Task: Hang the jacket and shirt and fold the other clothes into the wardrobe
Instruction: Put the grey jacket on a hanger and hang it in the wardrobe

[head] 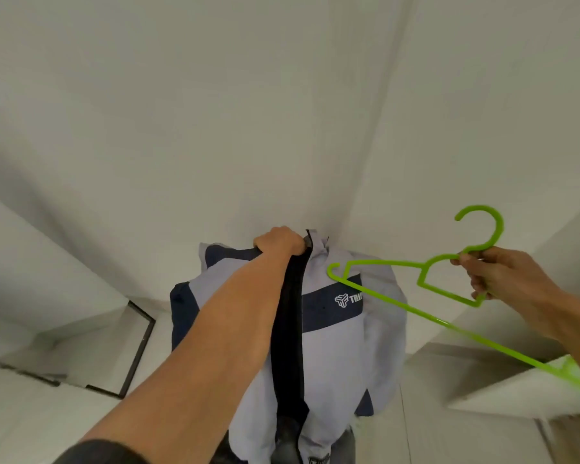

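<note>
A light grey jacket (335,356) with navy bands and a white chest logo hangs in front of me, its front open along a dark inner strip. My left hand (278,242) grips it at the collar and holds it up. A bright green plastic hanger (412,308) is to the right of the jacket, tilted, its near arm crossing the jacket's shoulder. My right hand (506,272) pinches the hanger just below its hook. No shirt or other clothes are in view.
White walls meet in a corner behind the jacket. A dark-edged white panel (141,343) stands low on the left. A white shelf or ledge (516,393) juts out at the lower right, under the hanger's far arm.
</note>
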